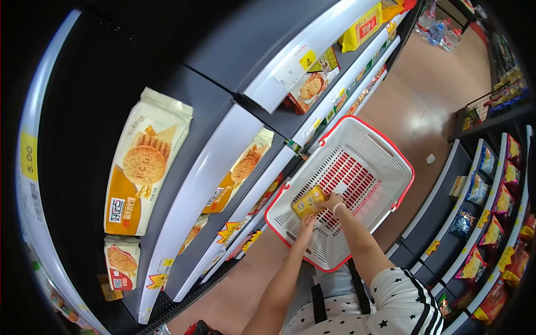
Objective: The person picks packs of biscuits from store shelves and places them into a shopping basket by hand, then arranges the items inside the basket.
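Note:
Over a white plastic basket with a red rim [401, 151], a yellow package [309, 202] is between my two hands. My left hand [307, 221] has its fingers closed on the package's lower edge. My right hand [333, 202] grips the package's right side, and a light band circles that wrist. The slotted bottom of the basket shows around the package, with red showing through it. A small white piece [340, 188] lies beside my right hand.
Shelves on the left hold a large cream and orange biscuit bag [146, 162], a smaller biscuit bag [121, 262] and a yellow pack [361, 28]. Right-hand shelves carry colourful snack bags [478, 188]. Bottled packs [441, 33] stand on the floor at the top right.

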A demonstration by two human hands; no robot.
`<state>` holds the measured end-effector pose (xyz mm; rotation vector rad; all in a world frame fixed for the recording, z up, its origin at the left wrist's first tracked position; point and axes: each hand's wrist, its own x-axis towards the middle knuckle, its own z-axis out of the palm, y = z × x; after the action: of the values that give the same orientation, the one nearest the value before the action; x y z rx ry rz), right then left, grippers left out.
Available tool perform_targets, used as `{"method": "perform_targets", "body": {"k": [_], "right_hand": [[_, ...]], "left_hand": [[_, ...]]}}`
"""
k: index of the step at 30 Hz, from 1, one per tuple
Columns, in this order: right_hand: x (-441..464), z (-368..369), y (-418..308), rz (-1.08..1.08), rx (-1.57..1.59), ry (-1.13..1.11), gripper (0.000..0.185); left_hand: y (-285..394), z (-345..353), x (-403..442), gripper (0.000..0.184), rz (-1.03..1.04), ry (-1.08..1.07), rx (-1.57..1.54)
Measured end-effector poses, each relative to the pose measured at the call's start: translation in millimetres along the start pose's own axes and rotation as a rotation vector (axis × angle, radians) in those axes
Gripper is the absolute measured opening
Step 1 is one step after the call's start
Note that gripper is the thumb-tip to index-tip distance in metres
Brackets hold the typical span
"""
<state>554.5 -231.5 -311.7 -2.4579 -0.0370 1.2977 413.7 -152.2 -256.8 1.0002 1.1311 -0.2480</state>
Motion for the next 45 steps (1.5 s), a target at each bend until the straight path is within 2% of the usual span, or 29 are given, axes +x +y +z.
{"method": "perform_targets", "body": {"k": [1,3,4,5,7,9,10,12,14,16,17,18,19,23,24,25,26,27,28,29,30,31,34,37,38,39,40,41,45], "right_hand": [[-7,1,1,0.007,0.002,0.0,0.084],[-14,8,5,-0.054,0.649,-0.092,0.073],[-18,11,7,-0.081,0.666,-0.049,0.066],[-24,7,8,-0.081,0.664,-0.047,0.066],[-35,-1,5,-0.087,0.564,0.101,0.068],[-44,-14,6,-0.191,0.68,0.253,0.063],[-53,-27,10,-0.216,0.675,0.292,0.062],[-80,-62,11,-0.231,0.79,0.244,0.058],[-110,-87,17,-0.386,0.964,0.175,0.053],[-165,-116,4,-0.491,0.953,0.1,0.049],[-196,-124,-7,-0.554,0.965,0.062,0.049],[-225,-129,-20,-0.619,0.946,0.002,0.05],[-251,-126,-32,-0.641,0.956,-0.068,0.05],[-356,-79,-110,-0.911,0.982,-0.336,0.059],[-368,-58,-128,-0.993,0.907,-0.404,0.061],[-381,-36,-147,-1.07,0.833,-0.469,0.064],[-403,-15,-172,-1.136,0.735,-0.536,0.066],[-426,11,-197,-1.222,0.677,-0.597,0.067],[-447,44,-219,-1.194,0.815,-0.698,0.061],[-460,68,-242,-1.442,0.555,-0.483,0.058],[-475,87,-268,-1.661,0.288,-0.246,0.056],[-498,105,-293,-1.761,0.269,-0.171,0.054],[-550,150,-364,-2.05,0.174,0.193,0.054],[-554,190,-413,-2.072,0.171,0.432,0.048],[-553,199,-416,-2.083,0.168,0.435,0.048],[-552,204,-418,-1.991,0.082,0.467,0.047],[-550,208,-419,-1.894,0.0,0.499,0.046],[-549,209,-420,-1.899,0.001,0.508,0.046],[-549,213,-423,-1.849,0.007,0.569,0.046]], "left_hand": [[-1,1,-1,0.057,-0.005,-0.004,0.003],[-5,0,0,0.06,-0.034,0.023,0.047],[-6,-1,1,0.06,-0.034,0.02,0.047],[-11,-5,6,0.063,-0.032,-0.007,0.085],[-23,-12,10,0.067,-0.026,-0.036,0.12],[-25,-13,5,0.077,0.019,0.1,0.182],[-25,-13,0,0.077,0.027,0.101,0.176],[-5,-7,-31,0.085,0.266,0.072,0.182],[32,1,-77,0.088,0.383,0.0,0.111],[38,-12,-99,0.088,0.527,-0.092,0.164],[67,-14,-138,0.086,0.564,-0.124,0.189],[63,-30,-142,0.079,0.648,-0.174,0.349],[80,-38,-180,0.073,0.804,-0.231,0.228],[66,-114,-273,0.056,1.038,-0.041,-0.013],[64,-141,-296,0.051,1.157,0.069,-0.026],[48,-173,-300,0.05,1.222,0.189,0.014],[58,-214,-342,0.058,1.229,0.364,0.337],[49,-231,-352,0.052,1.287,0.41,-0.093],[37,-265,-367,0.05,1.257,0.566,-0.094],[27,-306,-369,0.05,1.315,0.869,0.008],[27,-338,-382,0.048,1.288,0.967,-0.167],[32,-377,-405,0.046,1.321,1.235,0.226],[64,-459,-461,0.052,1.426,1.492,0.512],[92,-510,-485,0.045,1.377,1.532,0.702],[96,-522,-480,0.044,1.372,1.53,0.699],[99,-532,-473,0.044,1.37,1.526,0.697],[98,-538,-464,0.043,1.304,1.465,0.702],[99,-539,-462,0.043,1.239,1.403,0.707],[102,-541,-455,0.036,1.323,1.518,0.738]]}}
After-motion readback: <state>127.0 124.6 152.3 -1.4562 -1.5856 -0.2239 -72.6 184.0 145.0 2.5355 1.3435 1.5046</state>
